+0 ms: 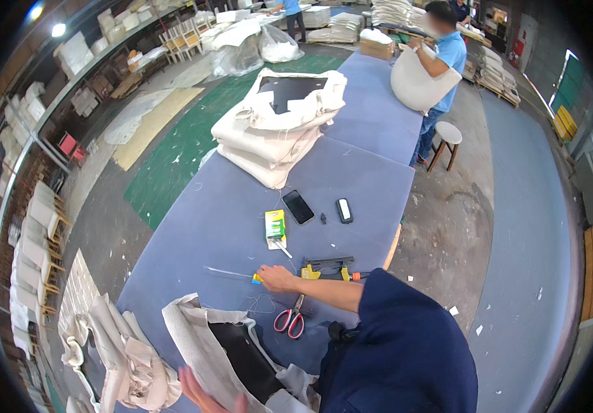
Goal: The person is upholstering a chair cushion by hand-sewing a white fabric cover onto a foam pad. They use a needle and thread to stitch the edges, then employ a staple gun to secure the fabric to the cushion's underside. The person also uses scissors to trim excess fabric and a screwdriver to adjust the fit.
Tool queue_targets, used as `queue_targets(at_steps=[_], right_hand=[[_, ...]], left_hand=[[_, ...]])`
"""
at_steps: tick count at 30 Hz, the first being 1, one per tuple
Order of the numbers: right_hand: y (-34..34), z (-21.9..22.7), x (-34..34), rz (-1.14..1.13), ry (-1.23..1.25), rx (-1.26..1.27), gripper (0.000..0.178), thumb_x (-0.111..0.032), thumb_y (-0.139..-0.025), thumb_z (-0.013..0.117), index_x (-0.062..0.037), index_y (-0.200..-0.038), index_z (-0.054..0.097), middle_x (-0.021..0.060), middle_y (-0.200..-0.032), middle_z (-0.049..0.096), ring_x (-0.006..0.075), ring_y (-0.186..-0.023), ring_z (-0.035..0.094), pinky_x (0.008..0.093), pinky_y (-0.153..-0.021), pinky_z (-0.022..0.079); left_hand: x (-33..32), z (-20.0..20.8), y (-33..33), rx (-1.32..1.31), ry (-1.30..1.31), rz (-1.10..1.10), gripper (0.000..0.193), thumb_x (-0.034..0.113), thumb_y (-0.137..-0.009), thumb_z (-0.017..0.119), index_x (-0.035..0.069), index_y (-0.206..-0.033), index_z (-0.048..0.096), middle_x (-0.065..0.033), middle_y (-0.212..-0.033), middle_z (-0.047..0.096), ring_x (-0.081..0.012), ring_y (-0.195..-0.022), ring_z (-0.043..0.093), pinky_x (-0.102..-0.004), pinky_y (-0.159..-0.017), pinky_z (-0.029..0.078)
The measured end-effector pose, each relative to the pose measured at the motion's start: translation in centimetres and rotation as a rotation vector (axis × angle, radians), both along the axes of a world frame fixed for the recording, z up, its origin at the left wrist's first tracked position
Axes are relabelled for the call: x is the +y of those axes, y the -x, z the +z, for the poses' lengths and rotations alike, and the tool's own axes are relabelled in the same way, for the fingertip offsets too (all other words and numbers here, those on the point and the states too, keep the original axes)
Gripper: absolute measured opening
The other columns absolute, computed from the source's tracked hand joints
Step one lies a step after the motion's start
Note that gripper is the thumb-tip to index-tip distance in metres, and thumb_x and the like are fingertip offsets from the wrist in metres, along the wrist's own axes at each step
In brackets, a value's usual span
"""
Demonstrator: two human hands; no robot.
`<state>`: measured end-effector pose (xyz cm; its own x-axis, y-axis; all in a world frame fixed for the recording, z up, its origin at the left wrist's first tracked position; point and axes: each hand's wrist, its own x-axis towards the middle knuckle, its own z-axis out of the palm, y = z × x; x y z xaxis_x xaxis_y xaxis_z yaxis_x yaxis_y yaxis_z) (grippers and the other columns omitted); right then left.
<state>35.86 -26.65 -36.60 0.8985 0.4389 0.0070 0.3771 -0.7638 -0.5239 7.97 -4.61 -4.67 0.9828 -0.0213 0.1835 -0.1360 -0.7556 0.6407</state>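
My right hand [276, 278] is closed round the yellow-and-blue handle of a thin-shafted tool [256, 279], its shaft pointing left over the table. At the lower edge my left hand [200, 394], slightly blurred, has its fingers stretched out against a beige upholstered seat piece [197, 327] with a black panel. Red-handled scissors [289, 322] lie right of that piece, with loose thread nearby. A black-and-yellow staple gun [327, 267] rests beside my right forearm. Beyond it are a green-and-yellow box [275, 228], a phone [298, 207] and a small black device [344, 210].
Stacked beige upholstered pieces [269, 138] stand on the far part of the blue-grey table [193, 227]. More beige covers [124, 351] lie at the lower left. A co-worker in a blue shirt [448, 55] holds a beige piece at the right, near a round stool [448, 133].
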Motion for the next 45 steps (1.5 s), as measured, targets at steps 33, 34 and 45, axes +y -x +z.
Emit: queue_targets(at_steps=[33, 34, 45], right_hand=[[10.7, 43.2, -2.2, 0.522, -1.095, -0.612, 0.019, -0.024, -0.106, 0.051, -0.0054, -0.11, 0.052, 0.0228, -0.102, 0.07, 0.0187, -0.069, 0.066, 0.0277, -0.057, 0.055], [11.0, 43.1, -2.0, 0.536, -1.199, -0.655, 0.018, -0.024, -0.106, 0.05, -0.0055, -0.109, 0.051, 0.0233, -0.103, 0.069, 0.0192, -0.069, 0.066, 0.0278, -0.057, 0.054], [10.9, 40.9, -2.2, 0.351, -1.204, -0.671, 0.034, -0.036, -0.109, 0.043, -0.0039, -0.117, 0.05, 0.0217, -0.099, 0.07, 0.024, -0.069, 0.071, 0.0287, -0.055, 0.059]], left_hand=[[-0.4, -3.3, -24.1, 0.211, 0.393, -0.417, 0.026, 0.034, -0.088, 0.074, 0.008, -0.087, 0.079, -0.0038, -0.081, 0.075, -0.0143, -0.077, 0.064, -0.0306, -0.076, 0.049], [-0.3, -3.5, -24.2, 0.214, 0.383, -0.399, 0.025, 0.033, -0.087, 0.075, 0.009, -0.087, 0.079, -0.0035, -0.081, 0.075, -0.0138, -0.077, 0.064, -0.0308, -0.076, 0.049], [-0.4, -3.3, -24.1, 0.205, 0.378, -0.426, 0.028, 0.034, -0.088, 0.075, 0.006, -0.082, 0.076, -0.0021, -0.082, 0.074, -0.0112, -0.08, 0.062, -0.0297, -0.079, 0.048]])
